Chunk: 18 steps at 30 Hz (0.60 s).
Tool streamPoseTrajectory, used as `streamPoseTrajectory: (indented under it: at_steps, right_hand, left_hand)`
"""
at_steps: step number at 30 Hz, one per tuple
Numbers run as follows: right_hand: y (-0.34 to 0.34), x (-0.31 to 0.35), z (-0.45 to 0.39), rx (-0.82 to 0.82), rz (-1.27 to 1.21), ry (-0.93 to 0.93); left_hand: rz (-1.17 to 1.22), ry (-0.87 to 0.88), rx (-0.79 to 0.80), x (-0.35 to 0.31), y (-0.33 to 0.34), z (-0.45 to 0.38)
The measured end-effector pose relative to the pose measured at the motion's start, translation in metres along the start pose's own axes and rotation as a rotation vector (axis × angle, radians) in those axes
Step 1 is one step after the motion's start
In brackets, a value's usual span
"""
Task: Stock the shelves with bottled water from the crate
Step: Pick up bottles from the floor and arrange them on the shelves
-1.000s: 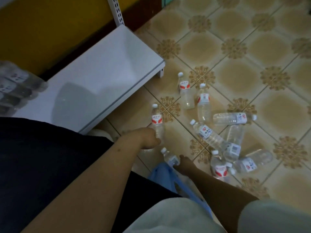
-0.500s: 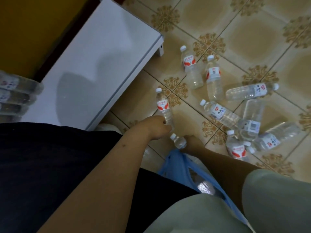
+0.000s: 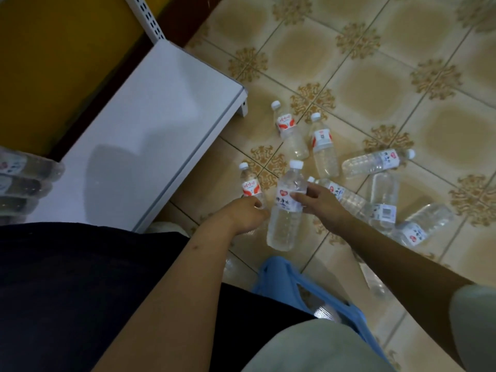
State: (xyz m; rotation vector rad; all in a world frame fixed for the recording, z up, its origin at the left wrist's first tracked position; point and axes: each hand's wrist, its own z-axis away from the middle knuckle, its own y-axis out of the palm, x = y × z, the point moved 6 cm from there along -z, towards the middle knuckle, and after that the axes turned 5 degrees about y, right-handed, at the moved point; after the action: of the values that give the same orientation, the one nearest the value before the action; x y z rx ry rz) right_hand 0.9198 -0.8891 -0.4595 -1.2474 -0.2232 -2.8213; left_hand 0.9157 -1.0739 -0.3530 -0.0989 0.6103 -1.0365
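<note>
Since half a second back the right hand (image 3: 319, 208) has lifted a bottle (image 3: 287, 208) off the floor (image 3: 375, 84), fingers wrapped round its label, while the left hand (image 3: 245, 214) grips another bottle (image 3: 251, 187) just beside the white shelf (image 3: 150, 130), probably loading both up together.

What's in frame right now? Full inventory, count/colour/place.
held bottle: 1, clear, white cap, lifted above the floor in the right hand
gripped bottle: 1, clear, red label, at the left hand
floor bottles: 6 lying loose on the tiles, clear, right of the shelf
shelf bottles: at least 3, blurred, on the shelf's left edge
shelf: 1, white, low, left
upright: 1, white, perforated, top
bag: 1, blue, bottom centre
floor: beige patterned tiles
wall: yellow
left hand: grips the red-label bottle
right hand: holds the lifted bottle
</note>
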Motion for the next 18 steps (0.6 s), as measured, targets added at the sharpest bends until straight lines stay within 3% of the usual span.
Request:
streamPoseTrajectory:
  at_steps: [4, 8, 13, 18]
  right_hand:
    - [0.012, 0.052, 0.001, -0.014, -0.237, -0.015]
    - [0.028, 0.105, 0.013, 0.026, -0.312, -0.072]
    - [0.045, 0.158, 0.028, 0.094, -0.098, -0.162]
    - [0.064, 0.218, 0.034, 0.017, 0.096, -0.255]
  left_hand:
    - [0.19, 0.103, 0.029, -0.01, -0.003, 0.014]
    - [0.423, 0.18, 0.03, -0.014, -0.008, 0.031]
    - [0.638, 0.238, -0.172, -0.006, -0.028, 0.045]
    - [0.668, 0.297, -0.311, 0.001, -0.04, 0.06]
